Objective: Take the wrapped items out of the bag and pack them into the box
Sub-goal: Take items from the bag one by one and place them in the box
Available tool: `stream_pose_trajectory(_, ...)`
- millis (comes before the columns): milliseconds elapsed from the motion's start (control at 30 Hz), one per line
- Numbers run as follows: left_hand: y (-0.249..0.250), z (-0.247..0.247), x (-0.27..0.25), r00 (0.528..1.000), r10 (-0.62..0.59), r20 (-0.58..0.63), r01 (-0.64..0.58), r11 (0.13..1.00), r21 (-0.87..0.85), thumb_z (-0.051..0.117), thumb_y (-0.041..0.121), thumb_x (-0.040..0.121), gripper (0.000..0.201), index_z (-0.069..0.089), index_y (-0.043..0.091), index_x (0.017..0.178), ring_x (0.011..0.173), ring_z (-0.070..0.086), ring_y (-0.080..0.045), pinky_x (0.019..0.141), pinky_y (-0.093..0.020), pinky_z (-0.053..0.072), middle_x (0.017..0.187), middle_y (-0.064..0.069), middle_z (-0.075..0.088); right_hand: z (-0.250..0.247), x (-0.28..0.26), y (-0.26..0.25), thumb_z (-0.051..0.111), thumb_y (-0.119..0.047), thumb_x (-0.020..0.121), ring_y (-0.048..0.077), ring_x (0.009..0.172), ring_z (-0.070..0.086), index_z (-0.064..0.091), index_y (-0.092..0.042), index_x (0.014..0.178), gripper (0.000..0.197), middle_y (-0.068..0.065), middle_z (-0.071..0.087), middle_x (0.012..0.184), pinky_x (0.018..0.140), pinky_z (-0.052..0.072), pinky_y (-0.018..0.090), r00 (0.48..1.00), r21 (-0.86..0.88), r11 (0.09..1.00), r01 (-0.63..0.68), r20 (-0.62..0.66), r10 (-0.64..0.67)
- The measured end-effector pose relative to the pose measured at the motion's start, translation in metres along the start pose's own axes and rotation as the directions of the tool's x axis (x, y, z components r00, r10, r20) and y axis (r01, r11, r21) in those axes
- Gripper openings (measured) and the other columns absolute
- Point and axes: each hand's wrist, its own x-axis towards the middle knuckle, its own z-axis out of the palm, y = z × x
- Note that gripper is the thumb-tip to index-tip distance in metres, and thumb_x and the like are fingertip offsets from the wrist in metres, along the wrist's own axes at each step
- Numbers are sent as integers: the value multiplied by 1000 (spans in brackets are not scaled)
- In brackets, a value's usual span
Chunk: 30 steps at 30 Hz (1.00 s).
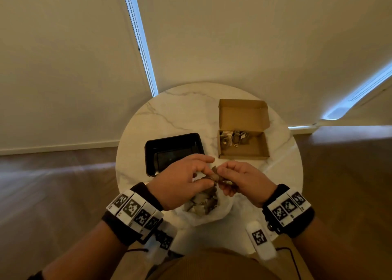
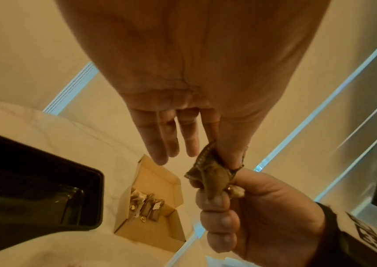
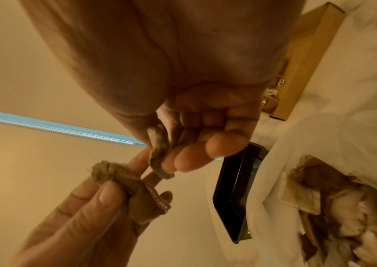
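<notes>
- Both hands, left [image 1: 184,180] and right [image 1: 241,182], pinch one brown wrapped item [image 1: 216,176] between them, above the bag [image 1: 212,214].
- Box [image 1: 244,150] (lid open) holds some items, beside a black tray [image 1: 152,150].

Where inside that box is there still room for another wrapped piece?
The box is bare along its near wall and its right half. The packed items crowd the far-left corner, under the lid.

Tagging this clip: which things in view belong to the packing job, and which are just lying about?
Job:
- bag of wrapped items
- wrapped item, pinched by left hand and right hand
- box, some items already inside

Lying about:
- black tray
- table
</notes>
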Motion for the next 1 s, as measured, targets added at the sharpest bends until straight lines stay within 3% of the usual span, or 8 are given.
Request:
stream_pose_trajectory(133,7,3,4,999,43,16,-43,999,-17,70,30,95,10,73,33,103,111,60,4,102,-28,52,120,20,64,4,-1,-4,55,-23,105,18,58,59,67,-6,97,23,10,66,73,56,45,27,1000,6,1000,10,29,-10)
stream_pose_trajectory(300,-5,7,7,993,-76,-88,73,997,-40,69,35,95,5,72,35,98,93,64,-2,89,-37,57,99,14,64,3,2,-1,64,-31,97,18,65,60,68,-5,108,29,13,69,83,59,47,27,999,171,985,36,-13,-35)
stream_pose_trajectory(433,-10,11,6,984,-142,-106,124,979,-165,72,32,94,4,73,32,98,85,70,-1,82,-27,60,91,14,73,1,6,3,70,-11,94,14,67,61,73,-6,108,16,9,70,83,58,50,23,992,133,984,122,-43,-118)
stream_pose_trajectory(667,-7,18,14,994,-107,-12,103,978,-184,66,29,99,5,68,34,101,87,68,6,75,-9,51,91,30,69,-5,11,6,65,-11,98,9,70,62,77,-9,102,13,-4,72,78,56,48,26,978,-114,978,176,-95,-187)
stream_pose_trajectory(833,-14,26,23,979,-193,-67,174,961,-213,69,32,97,5,65,34,99,82,69,2,76,-22,57,90,14,72,-11,9,4,61,-16,101,9,70,64,79,-21,104,19,-1,74,81,59,48,26,974,-193,961,197,-77,-215)
stream_pose_trajectory(1000,-14,28,32,954,-287,-80,255,925,-280,74,36,93,19,59,28,102,76,70,-2,73,-26,61,87,7,73,-12,2,2,68,-20,97,21,81,70,78,-28,109,17,6,77,95,66,56,30,974,-121,970,212,-51,-220)
